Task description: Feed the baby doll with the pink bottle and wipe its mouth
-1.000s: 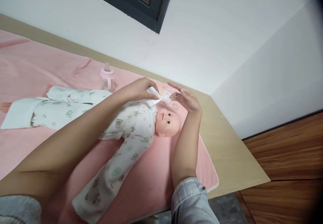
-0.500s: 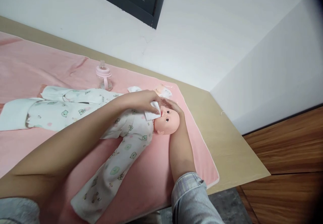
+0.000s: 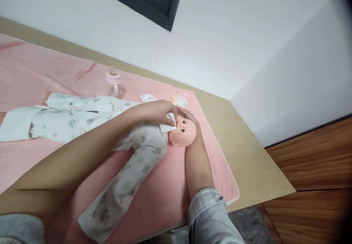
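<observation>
A bald baby doll (image 3: 183, 136) lies on its back in a white sleeper with green and brown animal prints, its head toward the right. Reaching in from the left across its body, my left hand (image 3: 165, 109) is closed on a small white cloth (image 3: 167, 126), pressed at the doll's mouth and chin. My right hand (image 3: 188, 114) is cupped round the far side of the doll's head, the forearm passing by its crown; some of its fingers are hidden behind the left hand.
A baby bottle (image 3: 114, 84) with a pink collar and handles stands behind the doll. The pink blanket (image 3: 154, 196) covers much of the tan tabletop (image 3: 236, 152). A white wall (image 3: 209, 42) with a dark window frame (image 3: 162, 11) rises behind; wood-grain panels (image 3: 310, 167) are at right.
My left hand has shifted slightly with the cloth, which is folded differently at the doll's mouth. The right hand stays round the head.
</observation>
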The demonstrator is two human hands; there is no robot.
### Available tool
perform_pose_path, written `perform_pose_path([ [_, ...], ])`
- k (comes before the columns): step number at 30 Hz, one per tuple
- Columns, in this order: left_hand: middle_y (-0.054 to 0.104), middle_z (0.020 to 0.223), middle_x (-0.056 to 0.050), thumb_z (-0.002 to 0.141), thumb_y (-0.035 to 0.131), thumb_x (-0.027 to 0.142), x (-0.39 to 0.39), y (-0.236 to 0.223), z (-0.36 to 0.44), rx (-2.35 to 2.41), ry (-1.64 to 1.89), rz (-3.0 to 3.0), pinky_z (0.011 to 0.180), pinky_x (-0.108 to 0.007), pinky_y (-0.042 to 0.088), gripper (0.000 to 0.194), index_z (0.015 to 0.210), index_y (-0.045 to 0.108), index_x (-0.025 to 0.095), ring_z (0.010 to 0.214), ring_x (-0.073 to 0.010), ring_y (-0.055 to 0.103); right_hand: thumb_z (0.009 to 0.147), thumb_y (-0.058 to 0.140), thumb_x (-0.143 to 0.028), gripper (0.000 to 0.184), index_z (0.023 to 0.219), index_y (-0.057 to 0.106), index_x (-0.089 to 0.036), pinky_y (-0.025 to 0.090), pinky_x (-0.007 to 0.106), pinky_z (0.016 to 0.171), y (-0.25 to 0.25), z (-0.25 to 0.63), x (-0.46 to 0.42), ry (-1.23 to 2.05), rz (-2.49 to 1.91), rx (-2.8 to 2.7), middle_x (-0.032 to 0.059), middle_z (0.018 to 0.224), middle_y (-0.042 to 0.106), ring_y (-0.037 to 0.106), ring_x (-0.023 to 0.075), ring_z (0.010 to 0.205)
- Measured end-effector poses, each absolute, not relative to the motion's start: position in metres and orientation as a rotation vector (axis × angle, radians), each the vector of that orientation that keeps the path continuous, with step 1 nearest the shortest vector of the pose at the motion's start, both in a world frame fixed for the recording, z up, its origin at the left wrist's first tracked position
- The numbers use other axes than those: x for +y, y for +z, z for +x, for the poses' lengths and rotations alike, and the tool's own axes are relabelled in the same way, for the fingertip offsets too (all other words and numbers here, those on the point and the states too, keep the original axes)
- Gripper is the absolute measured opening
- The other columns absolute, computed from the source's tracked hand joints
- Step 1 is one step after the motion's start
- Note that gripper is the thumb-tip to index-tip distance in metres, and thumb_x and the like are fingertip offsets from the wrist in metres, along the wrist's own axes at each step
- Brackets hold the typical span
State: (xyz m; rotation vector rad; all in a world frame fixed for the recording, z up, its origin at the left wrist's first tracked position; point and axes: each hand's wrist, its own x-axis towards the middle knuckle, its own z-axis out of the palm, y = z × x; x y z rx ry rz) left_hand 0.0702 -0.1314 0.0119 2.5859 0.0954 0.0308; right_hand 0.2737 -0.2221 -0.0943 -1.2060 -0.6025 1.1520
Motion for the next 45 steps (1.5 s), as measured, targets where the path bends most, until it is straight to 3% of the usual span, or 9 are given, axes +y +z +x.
perform_pose_path([
  [6, 0.071, 0.078, 0.001, 0.075, 0.060, 0.026, -0.137, 0.010, 0.070, 0.135, 0.047, 2.648, 0.058, -0.026, 0.037, 0.017, 0.084, 0.074, 0.024, 0.069, -0.0196, 0.063, 0.082, 0.069, -0.035, 0.020, 0.098, 0.068, -0.024, 0.046, 0.047, 0.113, -0.094, 0.275, -0.219, 1.119, -1.208, -0.620, 0.0025, 0.118, 0.072, 0.065, 0.0237, 0.119],
  [16, 0.069, 0.077, -0.004, 0.075, 0.060, 0.025, -0.139, 0.017, 0.066, 0.318, 0.042, 2.717, 0.056, -0.029, 0.035, 0.017, 0.086, 0.072, 0.019, 0.068, -0.0233, 0.062, 0.082, 0.070, -0.045, 0.029, 0.102, 0.067, -0.025, 0.052, 0.048, 0.108, -0.087, 0.262, -0.228, 1.007, -1.257, -0.641, 0.0032, 0.102, 0.075, 0.064, 0.0268, 0.121],
  [29, 0.065, 0.066, -0.003, 0.074, 0.055, 0.019, -0.130, 0.004, 0.072, 0.222, 0.252, 2.765, 0.053, -0.028, 0.030, 0.012, 0.077, 0.067, 0.019, 0.060, -0.0193, 0.056, 0.086, 0.064, -0.038, 0.020, 0.098, 0.067, -0.022, 0.054, 0.044, 0.103, -0.076, 0.248, -0.232, 0.993, -1.301, -0.580, 0.0045, 0.095, 0.076, 0.067, 0.0250, 0.112],
  [45, 0.071, 0.081, -0.001, 0.079, 0.060, 0.024, -0.125, -0.001, 0.077, 0.180, 0.275, 2.697, 0.060, -0.026, 0.036, 0.014, 0.085, 0.072, 0.020, 0.072, -0.0195, 0.062, 0.089, 0.060, -0.044, 0.024, 0.103, 0.065, -0.024, 0.055, 0.043, 0.101, -0.083, 0.262, -0.224, 0.986, -1.422, -0.685, 0.0032, 0.099, 0.074, 0.066, 0.0237, 0.112],
])
